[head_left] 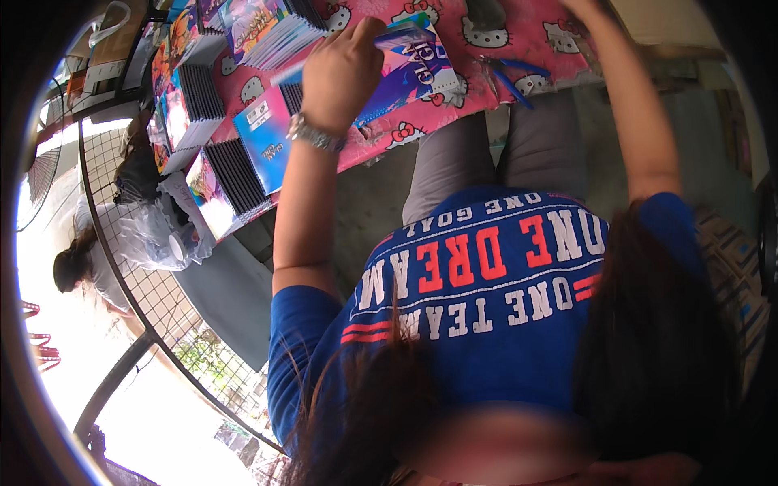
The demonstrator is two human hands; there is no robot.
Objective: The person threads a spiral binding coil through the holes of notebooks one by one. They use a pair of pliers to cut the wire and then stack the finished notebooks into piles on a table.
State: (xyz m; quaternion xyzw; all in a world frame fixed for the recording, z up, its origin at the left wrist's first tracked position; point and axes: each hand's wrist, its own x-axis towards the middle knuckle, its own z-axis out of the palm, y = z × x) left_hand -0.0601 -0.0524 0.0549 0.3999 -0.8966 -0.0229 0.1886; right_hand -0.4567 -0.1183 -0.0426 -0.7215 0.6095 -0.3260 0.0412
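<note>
My left hand, with a metal watch at its wrist, is closed with the knuckles up over a purple and blue notebook. That notebook lies near the front edge of the pink table cover, with a row of small holes along one edge. My fingertips are hidden behind the hand, so what they grip does not show. A pale strip sticks out beside the hand. At the top edge, only a small part of my right hand shows, and its fingers are cut off. Blue-handled pliers lie between my hands.
Stacks of colourful bound notebooks crowd the table's left side. Another blue notebook lies by my left wrist. A clear plastic bag hangs near a wire mesh panel on the left. A person is beyond the mesh.
</note>
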